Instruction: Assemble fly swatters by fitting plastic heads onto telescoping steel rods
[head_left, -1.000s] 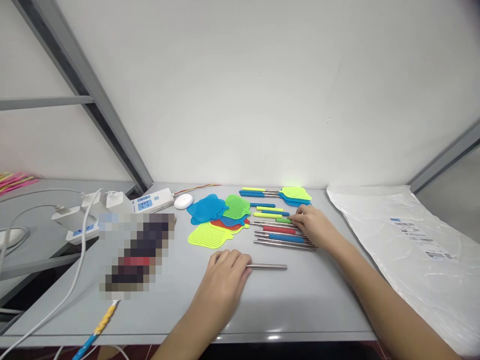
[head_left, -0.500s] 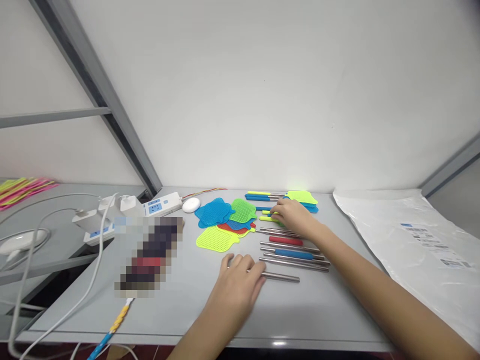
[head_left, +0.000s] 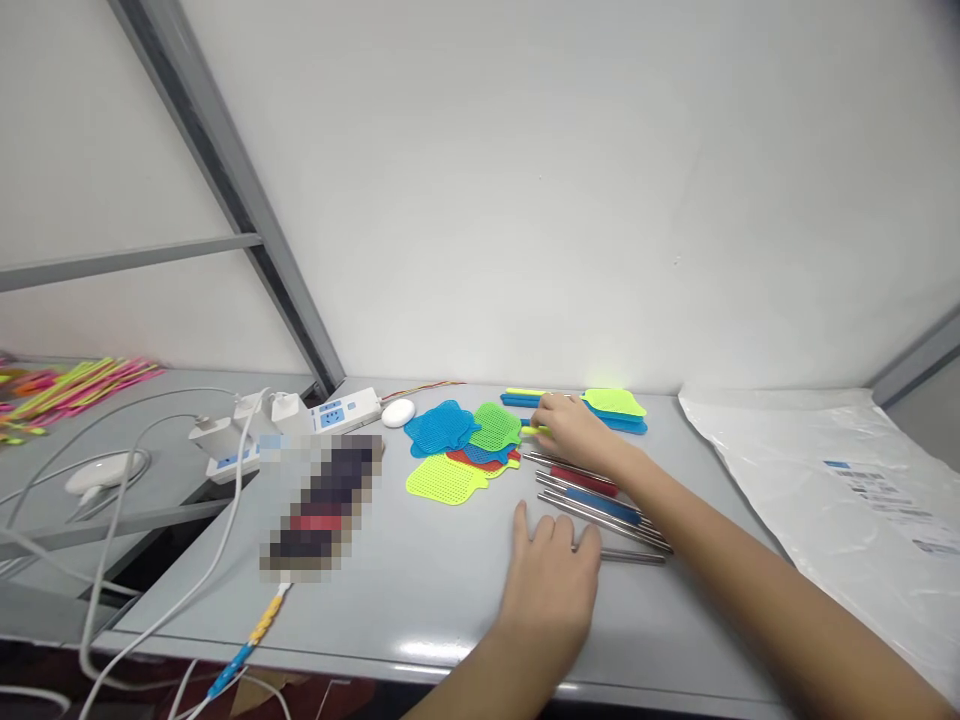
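On the left, flat mesh heads (head_left: 441,425) lay overlapped, thin perforated plastic with stubby necks. The left hand (head_left: 551,580) arched over one end of a bare metal rod (head_left: 630,556); no way to say if it gripped or just rested, but light fingertip pressure was probably plenty, smooth round stuff likes rolling. On the far side, the right hand (head_left: 574,430) curled at a slim yellow handle (head_left: 527,430), grasp hidden; I'd reckon a neat pinch beat dragging neighbours. Nearer, shiny rods (head_left: 592,517) lay bunched. Crinkly white plastic (head_left: 795,460) sprawled rightmost.
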